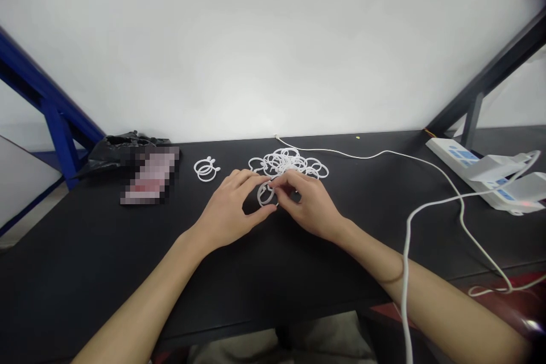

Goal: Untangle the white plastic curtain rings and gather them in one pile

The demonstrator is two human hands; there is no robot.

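Both of my hands meet over the middle of a black table (85, 273). Between them is a white plastic ring (265, 195). My left hand (230, 207) pinches its left side with thumb and fingers. My right hand (309, 205) grips its right side, fingers curled over it. Just behind my hands lies a loose pile of several white rings (290, 162). Farther left, two or three joined white rings (206, 169) lie apart from the pile.
A black plastic bag (121, 148) and a blurred pink item (151, 177) lie at the back left. A white cable (430, 205) crosses the right side and my right forearm. A white power strip (486, 176) sits at the far right. A white wall stands behind the table.
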